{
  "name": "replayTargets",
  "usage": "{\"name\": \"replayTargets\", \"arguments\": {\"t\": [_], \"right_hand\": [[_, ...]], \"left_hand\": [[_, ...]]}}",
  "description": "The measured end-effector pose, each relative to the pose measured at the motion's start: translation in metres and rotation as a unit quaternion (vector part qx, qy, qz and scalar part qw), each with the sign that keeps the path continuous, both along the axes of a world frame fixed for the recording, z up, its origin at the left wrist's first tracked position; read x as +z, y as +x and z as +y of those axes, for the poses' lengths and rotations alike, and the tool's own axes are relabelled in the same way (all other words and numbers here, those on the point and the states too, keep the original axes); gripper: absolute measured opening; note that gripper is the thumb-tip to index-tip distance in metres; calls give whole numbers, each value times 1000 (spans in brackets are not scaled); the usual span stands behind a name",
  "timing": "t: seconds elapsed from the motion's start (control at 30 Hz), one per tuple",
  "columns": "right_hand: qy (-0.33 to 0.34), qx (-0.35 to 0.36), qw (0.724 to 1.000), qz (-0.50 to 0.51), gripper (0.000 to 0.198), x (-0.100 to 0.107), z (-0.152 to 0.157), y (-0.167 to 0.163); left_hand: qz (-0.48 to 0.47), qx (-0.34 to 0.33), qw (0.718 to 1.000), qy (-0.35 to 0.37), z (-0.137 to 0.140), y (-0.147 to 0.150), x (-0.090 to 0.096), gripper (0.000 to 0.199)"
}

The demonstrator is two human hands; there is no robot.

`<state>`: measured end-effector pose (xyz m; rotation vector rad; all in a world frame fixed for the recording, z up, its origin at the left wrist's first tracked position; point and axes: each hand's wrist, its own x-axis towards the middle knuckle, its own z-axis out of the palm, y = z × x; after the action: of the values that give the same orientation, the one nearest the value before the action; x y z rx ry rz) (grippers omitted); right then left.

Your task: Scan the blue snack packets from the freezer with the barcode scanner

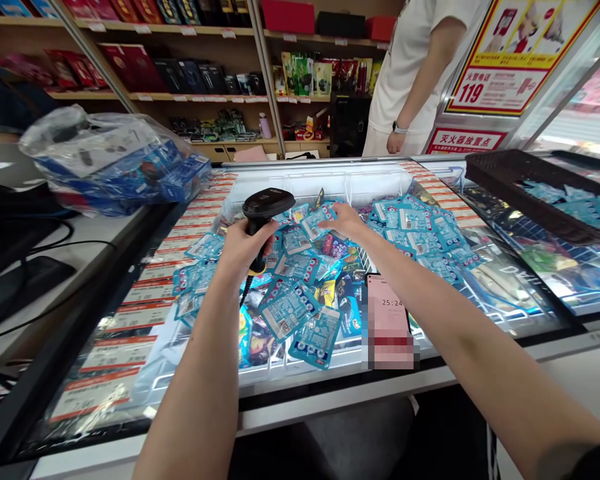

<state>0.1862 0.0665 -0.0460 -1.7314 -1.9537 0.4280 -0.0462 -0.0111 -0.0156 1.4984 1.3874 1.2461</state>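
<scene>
My left hand (241, 248) is wrapped around the handle of a black barcode scanner (268, 203), whose head points right over the freezer's glass top. With its fingers pinched, my right hand (347, 221) grips the edge of a blue snack packet (316, 225) that has a printed back with a barcode. Loose blue packets (286, 308) of the same look lie spread below and between my hands. To the right, beside my right forearm, there is a heap of similar packets (416, 230). A phone (387, 327) showing 25:24 lies under that forearm, partly blurred.
A dark basket (485, 175) with more blue packets stands at the right. Plastic-wrapped blue boxes (130, 157) sit at the back left, near black cables (23, 267). Behind the freezer, a person in white (405, 80) stands by stocked shelves (180, 30).
</scene>
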Motion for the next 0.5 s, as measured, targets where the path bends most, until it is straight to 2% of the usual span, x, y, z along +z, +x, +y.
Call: {"name": "replayTargets", "arguments": {"t": [0.03,0.1,0.17,0.27,0.33,0.5], "right_hand": [[16,-10,999,45,30,-1,-2,9],[22,-28,986,162,29,-3,-8,30],[19,-45,959,280,34,-9,-15,52],[62,-34,909,411,42,-19,-24,81],[76,-31,886,456,42,-27,-28,94],[67,-21,873,483,33,-35,-30,102]], "left_hand": [[-1,-15,1000,-4,-1,0,1,25],[0,-60,998,-18,-3,1,3,26],[14,-108,993,-38,-6,4,4,28],[60,-155,984,-61,-10,9,4,32],[89,-168,979,-69,-11,14,3,34],[112,-169,976,-81,-11,20,5,36]]}}
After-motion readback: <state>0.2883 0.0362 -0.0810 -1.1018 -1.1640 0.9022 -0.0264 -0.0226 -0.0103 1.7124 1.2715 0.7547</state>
